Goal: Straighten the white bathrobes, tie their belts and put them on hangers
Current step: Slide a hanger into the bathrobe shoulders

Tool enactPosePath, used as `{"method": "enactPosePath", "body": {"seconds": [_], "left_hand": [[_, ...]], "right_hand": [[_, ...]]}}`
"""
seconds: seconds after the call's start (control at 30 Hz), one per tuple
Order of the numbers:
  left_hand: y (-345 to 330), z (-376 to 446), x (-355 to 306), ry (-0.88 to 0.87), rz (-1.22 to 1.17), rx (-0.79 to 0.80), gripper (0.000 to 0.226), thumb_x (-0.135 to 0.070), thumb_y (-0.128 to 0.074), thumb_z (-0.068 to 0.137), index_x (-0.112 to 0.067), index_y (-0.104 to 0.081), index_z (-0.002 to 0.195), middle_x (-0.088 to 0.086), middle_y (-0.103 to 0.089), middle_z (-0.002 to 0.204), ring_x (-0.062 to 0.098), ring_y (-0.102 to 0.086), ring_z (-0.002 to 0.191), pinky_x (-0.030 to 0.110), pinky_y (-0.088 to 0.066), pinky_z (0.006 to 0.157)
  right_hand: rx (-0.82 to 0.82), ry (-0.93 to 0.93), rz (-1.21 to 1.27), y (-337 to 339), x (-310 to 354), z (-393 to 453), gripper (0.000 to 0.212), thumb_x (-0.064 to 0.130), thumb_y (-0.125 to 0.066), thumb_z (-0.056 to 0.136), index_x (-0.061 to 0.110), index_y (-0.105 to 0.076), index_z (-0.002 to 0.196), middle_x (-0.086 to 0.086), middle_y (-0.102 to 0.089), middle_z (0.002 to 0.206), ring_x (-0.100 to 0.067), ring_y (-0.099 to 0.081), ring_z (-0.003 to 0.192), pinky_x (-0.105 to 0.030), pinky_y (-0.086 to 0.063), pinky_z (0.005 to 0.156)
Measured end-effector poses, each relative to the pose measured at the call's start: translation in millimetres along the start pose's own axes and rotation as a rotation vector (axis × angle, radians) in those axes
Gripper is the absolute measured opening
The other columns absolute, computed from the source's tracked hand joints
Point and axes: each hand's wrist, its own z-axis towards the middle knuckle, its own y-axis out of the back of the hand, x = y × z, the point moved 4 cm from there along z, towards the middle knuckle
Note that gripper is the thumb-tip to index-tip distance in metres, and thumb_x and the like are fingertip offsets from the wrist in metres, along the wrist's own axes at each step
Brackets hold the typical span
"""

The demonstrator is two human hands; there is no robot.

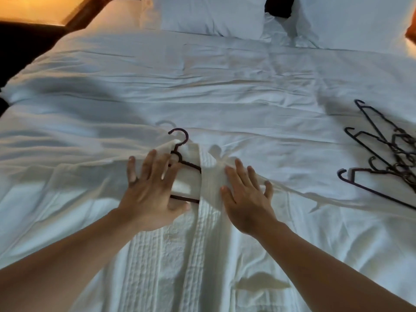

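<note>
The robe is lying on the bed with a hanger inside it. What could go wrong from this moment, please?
1. The hanger shows at the open front of the bathrobe; smoothing with both flat hands, left hand and right hand, might push it off centre.
2. No tied belt is visible, so the front may fall open when lifted.
3. The spare hangers lie tangled and may snag.

Bathrobe (pixel 202 255) covers hanger's (pixel 180 152) right half; spare hangers (pixel 387 158) run off frame.
</note>
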Motion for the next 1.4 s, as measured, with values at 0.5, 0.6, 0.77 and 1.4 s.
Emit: {"method": "enactPosePath", "body": {"seconds": [0.5,0.6,0.77,1.4], "left_hand": [[-30,56,-11,0.019,-0.218,0.088,0.088,-0.066,-0.045,0.072,-0.045,-0.019,0.154,-0.028,-0.014,0.162,0.01,0.004,0.154,0.057,0.005,0.117],[-43,52,-9,-0.006,-0.123,0.04,0.084,-0.075,-0.035,0.08,-0.042,-0.017,0.155,-0.023,-0.014,0.164,0.013,0.005,0.155,0.06,0.004,0.117],[-46,50,-12,-0.031,-0.101,0.015,0.082,-0.072,-0.035,0.077,-0.04,-0.033,0.152,-0.017,-0.028,0.162,0.02,-0.015,0.154,0.064,-0.011,0.113],[80,-109,-133,-0.042,-0.273,0.254,0.07,-0.014,-0.054,0.087,-0.029,-0.03,0.151,0.005,0.002,0.166,0.028,0.0,0.153,0.055,-0.001,0.123]], "right_hand": [[-0.033,-0.058,-0.168,-28,-3,35,0.063,0.057,-0.007,0.101,0.038,0.013,0.158,0.014,0.027,0.165,-0.02,0.031,0.15,-0.062,0.015,0.119],[-0.048,-0.078,-0.183,-37,-5,37,0.065,0.06,-0.005,0.1,0.039,0.018,0.157,0.014,0.032,0.163,-0.021,0.033,0.149,-0.06,0.016,0.119],[-0.001,-0.098,-0.186,-38,-5,43,0.066,0.06,-0.006,0.099,0.039,0.017,0.157,0.015,0.031,0.163,-0.022,0.033,0.149,-0.059,0.019,0.118],[0.17,-0.315,0.019,57,-52,-185,0.056,0.037,-0.043,0.101,0.033,-0.027,0.155,0.004,0.009,0.17,-0.023,0.007,0.156,-0.063,-0.001,0.121]]}}
